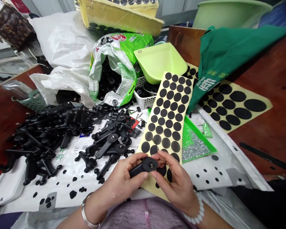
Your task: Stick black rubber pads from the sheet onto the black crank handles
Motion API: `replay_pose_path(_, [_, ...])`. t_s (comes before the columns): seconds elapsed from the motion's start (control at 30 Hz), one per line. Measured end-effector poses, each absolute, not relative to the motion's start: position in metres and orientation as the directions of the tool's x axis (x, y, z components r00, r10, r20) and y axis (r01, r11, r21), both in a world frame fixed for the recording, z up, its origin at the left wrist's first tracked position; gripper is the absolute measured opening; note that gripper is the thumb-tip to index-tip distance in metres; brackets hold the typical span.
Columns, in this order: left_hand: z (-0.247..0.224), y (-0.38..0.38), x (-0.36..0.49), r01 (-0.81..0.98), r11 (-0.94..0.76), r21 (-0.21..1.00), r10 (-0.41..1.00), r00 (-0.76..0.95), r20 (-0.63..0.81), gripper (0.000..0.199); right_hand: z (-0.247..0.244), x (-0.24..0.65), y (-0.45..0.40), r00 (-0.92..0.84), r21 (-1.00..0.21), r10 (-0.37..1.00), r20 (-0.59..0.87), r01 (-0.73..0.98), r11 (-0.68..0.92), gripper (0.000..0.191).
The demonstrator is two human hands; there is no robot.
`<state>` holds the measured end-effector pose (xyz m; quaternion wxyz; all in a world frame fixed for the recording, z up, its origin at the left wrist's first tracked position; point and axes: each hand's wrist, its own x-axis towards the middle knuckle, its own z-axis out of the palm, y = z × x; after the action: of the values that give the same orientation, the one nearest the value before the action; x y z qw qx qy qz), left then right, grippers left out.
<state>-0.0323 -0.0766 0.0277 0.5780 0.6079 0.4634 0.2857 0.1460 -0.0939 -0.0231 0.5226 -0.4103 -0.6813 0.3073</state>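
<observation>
A black plastic part (148,164) with a round disc end and a small metal screw at its middle lies between my hands. My left hand (124,176) is closed around its handle, thumb along the near side. The fingertips of my right hand (175,178) are closed on the disc's right edge. Under my hands lies a cream sheet of round black stickers (162,127), its lower end partly hidden by them. Just left of my hands sits a small heap of similar black parts (112,143), some with a disc and screw.
A big pile of black tripod-like pieces (50,133) covers the left. Behind are an open green-and-white bag (114,76), a white basket (144,101) and a light green scoop (162,62). At right are a green tray (211,149) of small metal screws and another sticker sheet (235,108).
</observation>
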Motion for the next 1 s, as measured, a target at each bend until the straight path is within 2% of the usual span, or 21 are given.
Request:
replay_pose_path(0.17, [0.029, -0.084, -0.035, 0.207, 0.138, 0.968, 0.876, 0.43, -0.217, 0.041, -0.027, 0.148, -0.095, -0.083, -0.867, 0.891, 0.447, 0.206, 0.454, 0.053])
replay_pose_path(0.3, [0.025, -0.092, -0.038, 0.269, 0.153, 0.951, 0.839, 0.473, -0.269, 0.042, -0.029, 0.151, -0.094, -0.037, -0.899, 0.906, 0.421, 0.117, 0.422, 0.049])
replay_pose_path(0.4, [0.019, -0.094, -0.036, 0.404, 0.005, 0.915, 0.841, 0.493, -0.222, 0.043, -0.026, 0.151, -0.09, -0.02, -0.91, 0.913, 0.408, 0.069, 0.408, 0.046])
replay_pose_path(0.5, [0.014, -0.092, -0.034, 0.54, -0.202, 0.817, 0.855, 0.504, -0.122, 0.042, -0.021, 0.15, -0.085, -0.017, -0.908, 0.91, 0.413, 0.07, 0.413, 0.046])
replay_pose_path(0.57, [0.012, -0.09, -0.033, 0.564, -0.244, 0.789, 0.853, 0.512, -0.103, 0.04, -0.017, 0.149, -0.081, -0.012, -0.901, 0.904, 0.427, 0.074, 0.427, 0.046])
replay_pose_path(0.63, [0.011, -0.088, -0.036, 0.522, -0.177, 0.834, 0.861, 0.493, -0.126, 0.037, -0.014, 0.15, -0.079, -0.002, -0.892, 0.895, 0.447, 0.076, 0.446, 0.046])
replay_pose_path(0.73, [0.01, -0.084, -0.044, 0.348, 0.07, 0.935, 0.87, 0.438, -0.228, 0.032, -0.012, 0.152, -0.077, 0.005, -0.882, 0.885, 0.465, 0.086, 0.463, 0.048])
replay_pose_path(0.83, [0.013, -0.08, -0.053, 0.214, 0.245, 0.946, 0.849, 0.424, -0.316, 0.034, -0.009, 0.154, -0.075, -0.103, -0.851, 0.862, 0.496, 0.141, 0.506, 0.058])
replay_pose_path(0.93, [0.019, -0.078, -0.055, 0.211, 0.236, 0.949, 0.843, 0.442, -0.308, 0.033, -0.005, 0.151, -0.074, -0.354, -0.746, 0.769, 0.533, 0.232, 0.624, 0.07])
replay_pose_path(1.0, [0.023, -0.077, -0.053, 0.228, 0.189, 0.955, 0.838, 0.47, -0.278, 0.032, -0.003, 0.147, -0.073, -0.456, -0.683, 0.711, 0.535, 0.262, 0.682, 0.068])
